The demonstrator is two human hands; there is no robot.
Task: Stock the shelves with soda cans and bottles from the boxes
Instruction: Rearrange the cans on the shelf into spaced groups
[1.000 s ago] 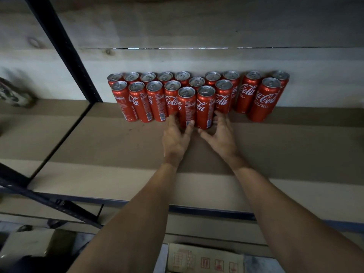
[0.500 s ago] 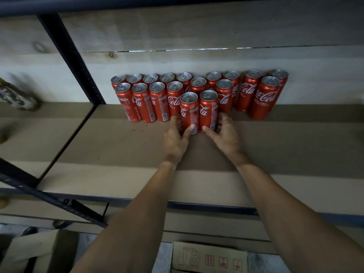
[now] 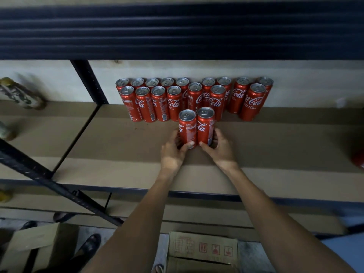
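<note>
On the shelf (image 3: 118, 146), I'm seeing the left hand (image 3: 173, 154) curling round the left can (image 3: 187, 129) and the right hand (image 3: 221, 151) curling round the right can (image 3: 205, 126). Both are standing upright, touching, just in front of the can rows (image 3: 171, 103).

a shop stockroom or store aisle: dark steel racking (image 3: 89, 83) carries brown board shelves (image 3: 122, 154), red cola cans (image 3: 174, 103) stand in tight rows against the back wall, and printed cardboard cartons (image 3: 202, 249) sit on the floor below.
</note>
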